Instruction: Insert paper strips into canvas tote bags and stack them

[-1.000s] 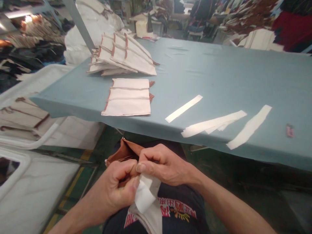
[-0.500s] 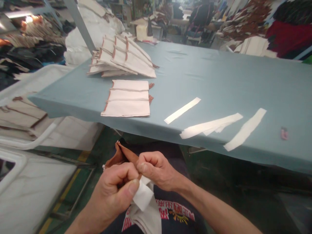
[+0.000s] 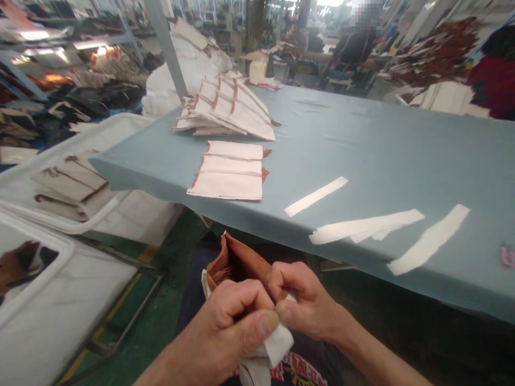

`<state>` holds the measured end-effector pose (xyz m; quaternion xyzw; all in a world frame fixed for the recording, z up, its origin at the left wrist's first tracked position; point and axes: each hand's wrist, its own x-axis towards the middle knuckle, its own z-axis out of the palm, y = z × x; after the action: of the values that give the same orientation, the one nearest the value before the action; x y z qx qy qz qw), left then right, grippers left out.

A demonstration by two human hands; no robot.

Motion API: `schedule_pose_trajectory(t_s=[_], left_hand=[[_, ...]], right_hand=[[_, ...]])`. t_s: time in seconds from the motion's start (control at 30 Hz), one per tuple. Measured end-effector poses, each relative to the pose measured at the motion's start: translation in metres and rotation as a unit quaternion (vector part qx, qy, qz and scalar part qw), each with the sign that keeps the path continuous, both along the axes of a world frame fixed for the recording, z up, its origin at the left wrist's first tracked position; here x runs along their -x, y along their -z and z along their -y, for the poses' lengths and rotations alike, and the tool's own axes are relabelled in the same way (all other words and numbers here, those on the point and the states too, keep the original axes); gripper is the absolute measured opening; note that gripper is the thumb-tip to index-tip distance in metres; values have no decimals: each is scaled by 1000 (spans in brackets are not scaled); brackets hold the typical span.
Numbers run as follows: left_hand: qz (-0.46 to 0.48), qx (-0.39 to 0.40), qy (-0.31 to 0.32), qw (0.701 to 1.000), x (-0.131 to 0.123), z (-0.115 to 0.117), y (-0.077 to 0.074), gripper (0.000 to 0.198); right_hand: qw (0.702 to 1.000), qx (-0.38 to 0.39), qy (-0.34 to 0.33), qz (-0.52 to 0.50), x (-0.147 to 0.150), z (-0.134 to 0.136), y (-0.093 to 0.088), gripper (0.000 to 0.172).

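Observation:
A brown-and-cream fabric piece hangs over my lap, its brown inner side gaping open at the top. My left hand is closed, thumb against bent forefinger, on the cream part and a short white strip that sticks out below the thumb. Just right of it, my right hand pinches the piece's edge, with a bit of white showing between the fingers. The two hands almost touch, and their fingertips cover the pinched spot. Cream cloth dangles beneath them over a dark printed apron.
On the blue-green table lie a flat cream panel, a stack of similar panels and several white strips. A small pink object lies at the right. White bins with fabric pieces stand at the left. A person is farther back.
The camera view has swung a little left, so the table things appear farther right and lower. Both hands still grip the fabric piece, whose brown top gapes wider.

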<state>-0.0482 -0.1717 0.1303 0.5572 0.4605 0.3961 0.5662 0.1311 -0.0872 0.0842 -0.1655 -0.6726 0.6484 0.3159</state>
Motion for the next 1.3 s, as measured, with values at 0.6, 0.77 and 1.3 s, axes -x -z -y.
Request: schedule_pose_trajectory(t_s=[0.6,0.77,1.3], left_hand=[[-282,-325,-9,902,27,-32,-6,41],[-209,-224,7,952,48,-46,-13,72],[-215,-180,42,959,57,-49,-27,16]], right_hand=[[963,-224,-73,127,-8,-32,-60,31],[958,-265,-25,104,-8,-37,-76,28],[981,-25,63,180,-33,-71,-33,50]])
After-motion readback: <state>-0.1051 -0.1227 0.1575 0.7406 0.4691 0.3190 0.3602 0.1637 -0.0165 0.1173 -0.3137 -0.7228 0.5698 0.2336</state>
